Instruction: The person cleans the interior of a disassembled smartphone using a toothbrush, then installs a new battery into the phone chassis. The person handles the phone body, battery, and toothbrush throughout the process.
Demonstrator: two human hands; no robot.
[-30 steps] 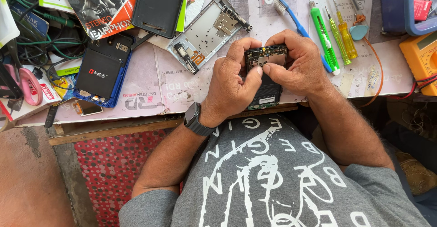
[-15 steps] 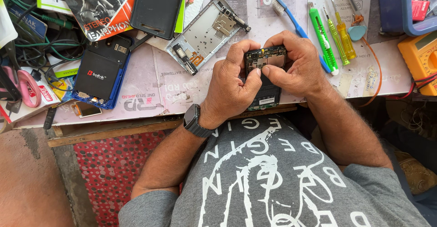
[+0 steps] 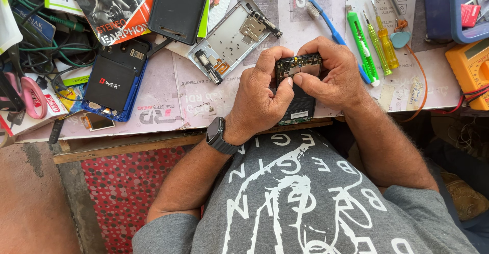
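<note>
Opened phone (image 3: pixel 298 81) between both hands' fingers (image 3: pixel 277 63)

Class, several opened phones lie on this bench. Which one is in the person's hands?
The opened phone with its circuit board bare, gripped by the left hand and right hand. The blue phone and silver frame lie untouched on the bench.

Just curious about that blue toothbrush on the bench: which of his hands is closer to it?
Right. The right hand lies against the blue toothbrush; the left hand sits farther away, across the opened phone both hold.
</note>
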